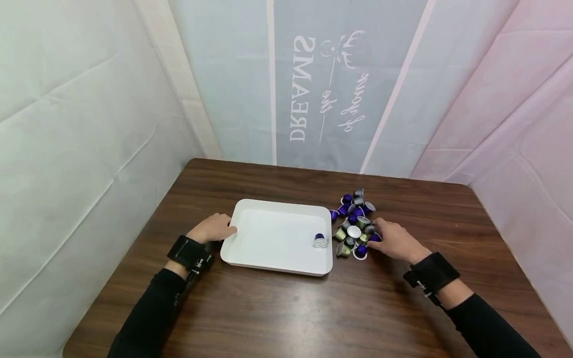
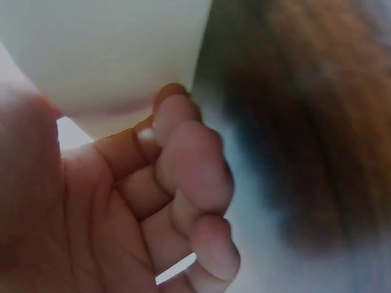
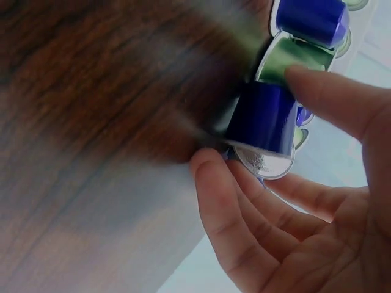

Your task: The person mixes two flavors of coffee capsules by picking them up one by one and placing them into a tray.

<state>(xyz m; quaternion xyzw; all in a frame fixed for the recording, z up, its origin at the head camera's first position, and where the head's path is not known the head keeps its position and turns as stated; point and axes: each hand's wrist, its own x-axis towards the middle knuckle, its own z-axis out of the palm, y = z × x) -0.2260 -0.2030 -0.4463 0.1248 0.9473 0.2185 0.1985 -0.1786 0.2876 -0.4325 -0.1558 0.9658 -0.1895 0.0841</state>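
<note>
My left hand (image 1: 214,228) grips the left rim of a white tray (image 1: 273,233), thumb over the edge; the left wrist view shows its fingers (image 2: 195,165) curled by the tray's side. Near the tray's right end lies one blue coffee capsule (image 1: 320,237), its pale lid facing me. My right hand (image 1: 396,241) is at the right side of a capsule pile. Between its thumb and fingers is a dark blue coffee capsule (image 3: 263,119), the fingers at its silver lid and the thumb tip by its other end. A green capsule (image 3: 287,61) lies right beside it.
Blue, green and grey capsules (image 1: 353,219) are heaped against the tray's right side, several tipped over. All of it stands on a brown wooden table (image 1: 286,308). Behind the table hangs a printed cloth (image 1: 331,89), with pale cloth walls on both sides.
</note>
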